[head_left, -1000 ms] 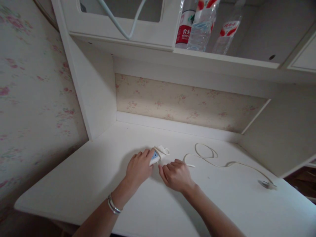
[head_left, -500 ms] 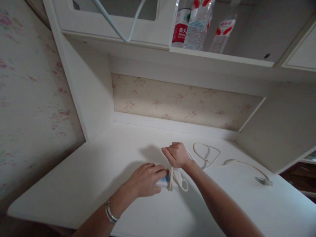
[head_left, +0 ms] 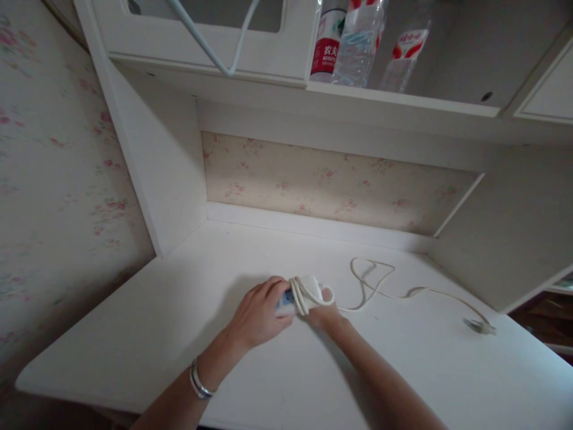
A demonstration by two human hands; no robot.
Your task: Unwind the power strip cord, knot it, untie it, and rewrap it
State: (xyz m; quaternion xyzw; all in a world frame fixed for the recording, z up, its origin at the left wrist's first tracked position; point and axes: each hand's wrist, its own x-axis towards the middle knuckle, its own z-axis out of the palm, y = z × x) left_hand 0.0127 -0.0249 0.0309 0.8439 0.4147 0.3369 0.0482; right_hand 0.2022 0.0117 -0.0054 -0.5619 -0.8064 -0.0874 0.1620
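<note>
A white power strip (head_left: 285, 310) with blue socket faces is tilted up off the white desk. Its cord (head_left: 301, 294) is wound in several turns around the middle, and a loose loop stands out at the right end. My left hand (head_left: 259, 313) is closed around the strip's left end, thumb below and fingers over the top. My right hand (head_left: 326, 315) is tucked under the right end, closed at the cord; most of its fingers are hidden behind the strip. A silver bracelet (head_left: 199, 382) circles my left wrist.
The cord's free length (head_left: 380, 280) curls across the desk (head_left: 179, 322) to a plug (head_left: 481, 326) at the right. Above are a shelf with several bottles (head_left: 356, 51) and a hanging pale cable (head_left: 228, 65). Side panels bound the desk left and right.
My right hand has gone from above the strip down to beneath its right end. The strip, held by my left hand, has risen and tilted, and the cord on the desk has shifted.
</note>
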